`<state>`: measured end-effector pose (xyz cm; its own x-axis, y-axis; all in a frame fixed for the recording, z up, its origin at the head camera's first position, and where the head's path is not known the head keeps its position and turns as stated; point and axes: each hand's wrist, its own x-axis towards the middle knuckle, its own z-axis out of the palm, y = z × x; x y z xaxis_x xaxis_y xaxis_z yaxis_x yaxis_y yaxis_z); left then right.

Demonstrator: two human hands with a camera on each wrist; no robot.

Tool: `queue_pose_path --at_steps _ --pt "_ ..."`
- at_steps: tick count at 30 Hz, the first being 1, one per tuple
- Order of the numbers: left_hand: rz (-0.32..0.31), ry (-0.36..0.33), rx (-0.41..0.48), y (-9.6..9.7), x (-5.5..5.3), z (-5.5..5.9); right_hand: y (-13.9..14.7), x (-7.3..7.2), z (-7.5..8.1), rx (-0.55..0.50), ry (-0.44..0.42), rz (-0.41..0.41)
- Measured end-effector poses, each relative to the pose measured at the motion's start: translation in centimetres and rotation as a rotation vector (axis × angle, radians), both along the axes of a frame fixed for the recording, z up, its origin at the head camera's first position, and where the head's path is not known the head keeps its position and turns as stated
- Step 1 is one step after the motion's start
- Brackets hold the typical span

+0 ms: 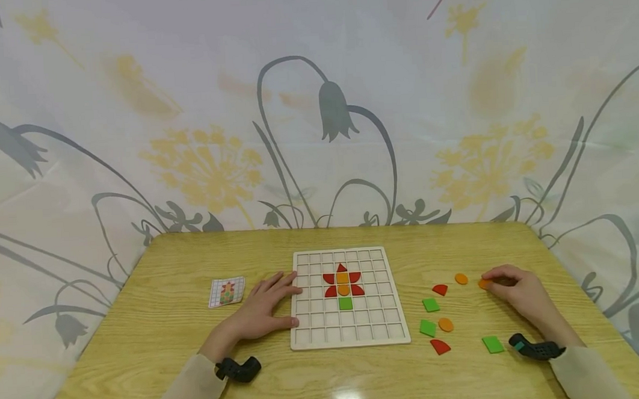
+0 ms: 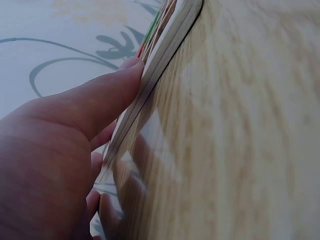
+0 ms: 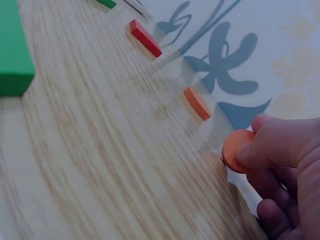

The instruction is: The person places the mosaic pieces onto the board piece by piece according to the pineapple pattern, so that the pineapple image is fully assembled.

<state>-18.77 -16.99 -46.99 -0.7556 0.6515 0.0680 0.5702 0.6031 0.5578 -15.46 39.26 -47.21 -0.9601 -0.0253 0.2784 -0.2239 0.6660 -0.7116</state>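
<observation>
While the left hand [image 1: 261,308], fingers loosely spread, touches the board [image 1: 376,303], the right hand [image 1: 524,294] pinches an orange disc [image 3: 232,150] between its fingers, well to the board's right

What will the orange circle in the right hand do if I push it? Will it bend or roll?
The orange circle probably won't bend: it looks flat, pinched in the right hand. It might roll if stood on its round edge. Flat on the shiny table, it would likely just slide.
</observation>
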Motion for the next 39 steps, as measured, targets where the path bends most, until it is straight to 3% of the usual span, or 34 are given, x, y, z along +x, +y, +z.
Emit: queue_pose_path --at_steps 9,20,26,39 --pt "-0.007 0.001 0.015 0.1 0.1 0.2 0.2 0.1 0.4 -0.031 0.038 -0.041" --pt "-0.007 0.002 0.013 0.1 0.2 0.2 -2.4 0.2 1.3 -0.048 -0.021 -0.103" --pt "-0.009 0.012 -0.003 0.0 0.1 0.0 -5.0 -0.2 1.6 -0.097 0.026 -0.006" --pt "-0.013 0.023 0.008 -0.1 0.1 0.0 -12.0 -0.2 1.8 -0.199 0.031 0.222"
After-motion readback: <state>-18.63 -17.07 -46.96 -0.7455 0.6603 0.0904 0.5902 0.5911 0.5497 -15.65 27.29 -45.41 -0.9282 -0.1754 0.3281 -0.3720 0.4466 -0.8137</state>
